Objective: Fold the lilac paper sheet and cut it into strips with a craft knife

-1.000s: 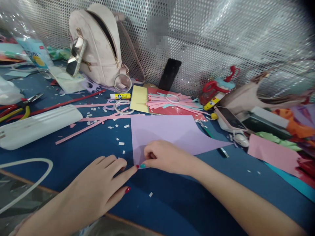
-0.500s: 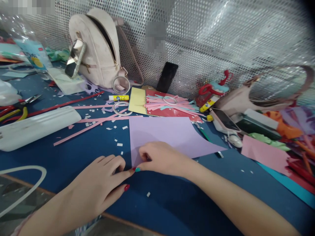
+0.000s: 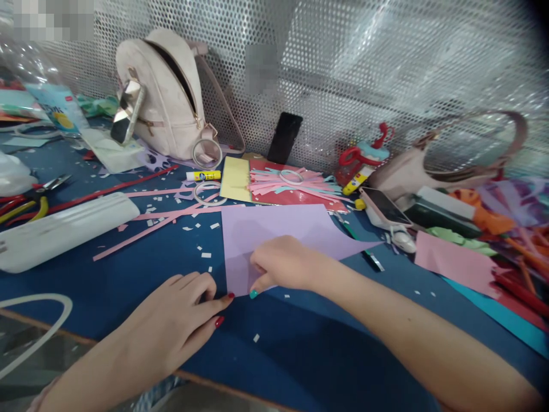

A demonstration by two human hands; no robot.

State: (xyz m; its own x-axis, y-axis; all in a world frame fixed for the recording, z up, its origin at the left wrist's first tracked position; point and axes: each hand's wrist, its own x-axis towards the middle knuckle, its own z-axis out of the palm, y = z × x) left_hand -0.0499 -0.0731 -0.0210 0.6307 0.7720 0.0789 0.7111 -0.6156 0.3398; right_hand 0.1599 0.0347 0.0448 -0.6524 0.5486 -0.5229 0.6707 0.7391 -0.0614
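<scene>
A sheet of purple paper lies on the blue table, its right side cut in a curve that tapers to a point. The index fingertip of my left hand rests at the sheet's near left corner. That hand's thumb is apart from the index, and nothing is in its grasp. Over the lower part of the sheet, my right hand has its fingers curled in, with the thumb tip pressing on the near edge. A green cutter sticks out from beneath the sheet's right side.
Behind the sheet are a glue stick, tape rolls and a red card with pink strips. A white case and pliers lie left. Phones, bags and coloured paper crowd the back and right. Paper scraps are scattered.
My right thumb has slid right along the paper's near edge, away from my left index fingertip. My left hand stays at the corner. More of the cutter shows.
</scene>
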